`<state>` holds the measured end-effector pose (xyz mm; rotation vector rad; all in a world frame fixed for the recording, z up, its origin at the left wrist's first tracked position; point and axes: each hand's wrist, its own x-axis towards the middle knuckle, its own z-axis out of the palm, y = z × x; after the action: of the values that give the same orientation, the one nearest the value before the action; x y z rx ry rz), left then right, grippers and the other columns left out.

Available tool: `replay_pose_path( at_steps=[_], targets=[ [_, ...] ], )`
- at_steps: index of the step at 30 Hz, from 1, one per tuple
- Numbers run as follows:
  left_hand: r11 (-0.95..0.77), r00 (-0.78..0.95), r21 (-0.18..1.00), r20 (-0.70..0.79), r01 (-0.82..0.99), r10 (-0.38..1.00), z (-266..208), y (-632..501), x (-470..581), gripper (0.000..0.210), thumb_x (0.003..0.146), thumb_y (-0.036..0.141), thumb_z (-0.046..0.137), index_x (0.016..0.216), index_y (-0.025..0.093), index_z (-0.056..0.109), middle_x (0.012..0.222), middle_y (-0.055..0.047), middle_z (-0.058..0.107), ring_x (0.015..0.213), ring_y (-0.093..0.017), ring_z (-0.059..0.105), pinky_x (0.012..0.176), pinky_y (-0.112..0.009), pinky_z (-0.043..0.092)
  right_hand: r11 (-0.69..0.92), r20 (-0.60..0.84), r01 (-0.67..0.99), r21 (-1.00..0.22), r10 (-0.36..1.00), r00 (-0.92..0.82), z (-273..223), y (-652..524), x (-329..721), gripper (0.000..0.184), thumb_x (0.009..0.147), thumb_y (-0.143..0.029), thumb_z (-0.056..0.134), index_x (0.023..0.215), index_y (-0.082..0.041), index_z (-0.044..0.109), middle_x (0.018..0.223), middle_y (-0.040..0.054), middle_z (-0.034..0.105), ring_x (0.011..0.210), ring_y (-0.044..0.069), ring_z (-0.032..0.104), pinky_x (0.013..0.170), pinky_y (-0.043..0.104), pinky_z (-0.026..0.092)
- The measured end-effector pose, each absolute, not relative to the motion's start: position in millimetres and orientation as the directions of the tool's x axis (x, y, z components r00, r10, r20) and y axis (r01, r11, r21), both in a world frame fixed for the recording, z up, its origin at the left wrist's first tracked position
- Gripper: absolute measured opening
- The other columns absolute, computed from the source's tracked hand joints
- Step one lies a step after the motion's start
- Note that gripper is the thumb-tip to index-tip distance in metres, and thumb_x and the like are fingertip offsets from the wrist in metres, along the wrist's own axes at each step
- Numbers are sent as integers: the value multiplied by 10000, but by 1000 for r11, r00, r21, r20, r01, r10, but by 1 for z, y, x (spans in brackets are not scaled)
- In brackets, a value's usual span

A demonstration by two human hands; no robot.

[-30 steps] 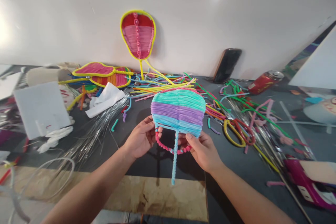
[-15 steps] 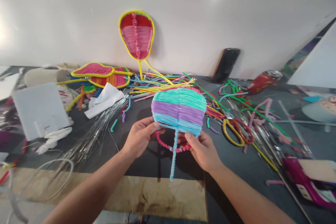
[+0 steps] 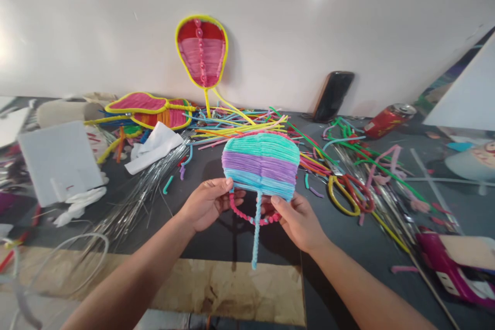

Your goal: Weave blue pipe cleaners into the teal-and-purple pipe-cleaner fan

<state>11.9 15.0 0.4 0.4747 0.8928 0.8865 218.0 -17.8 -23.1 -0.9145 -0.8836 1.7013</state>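
Note:
Between my hands, above the dark table, is a pipe cleaner panel [image 3: 260, 165] with bands of mint green, purple and light blue. A twisted light-blue stem [image 3: 256, 237] hangs from its middle. A twisted pink edge [image 3: 242, 215] with a few blue bits curves below the blue band. My left hand [image 3: 209, 201] pinches the lower left corner between thumb and fingers. The lower right corner is gripped by my right hand [image 3: 299, 216], thumb in front and fingers mostly hidden behind.
A yellow-rimmed pink paddle shape [image 3: 202, 51] leans on the white wall. Loose pipe cleaners [image 3: 240, 121] lie behind the panel. Scissors [image 3: 350, 196], a phone [image 3: 333, 96], a red can [image 3: 390, 120] and a magenta tool [image 3: 456, 268] are rightward. Silver wires [image 3: 143, 191] and white paper [image 3: 154, 147] lie left.
The panel has shifted slightly left and its left side has tilted a little. My left hand has moved slightly with it; both hands keep their hold.

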Motion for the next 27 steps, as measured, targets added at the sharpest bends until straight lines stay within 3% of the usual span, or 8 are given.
replay_pose_path(
  at_steps=[16, 27],
  targets=[
    [508, 312, 718, -402, -477, 861, 2, 15, 15, 146, 712, 200, 747, 772, 97, 663, 672, -66, 701, 522, -82, 619, 510, -135, 502, -269, -146, -422, -866, 942, -301, -21, -18, 217, 181, 797, -340, 670, 922, -209, 680, 865, 44, 719, 727, 180, 679, 701, 364, 561],
    [461, 264, 786, -382, -412, 886, 0, 12, 17, 196, 692, 215, 762, 835, 122, 666, 719, -54, 712, 651, -147, 677, 590, -218, 561, -267, -161, -351, -897, 939, -303, -19, -16, 220, 197, 795, -362, 665, 879, -184, 674, 804, 44, 710, 676, 157, 669, 658, 316, 559]
  ],
)
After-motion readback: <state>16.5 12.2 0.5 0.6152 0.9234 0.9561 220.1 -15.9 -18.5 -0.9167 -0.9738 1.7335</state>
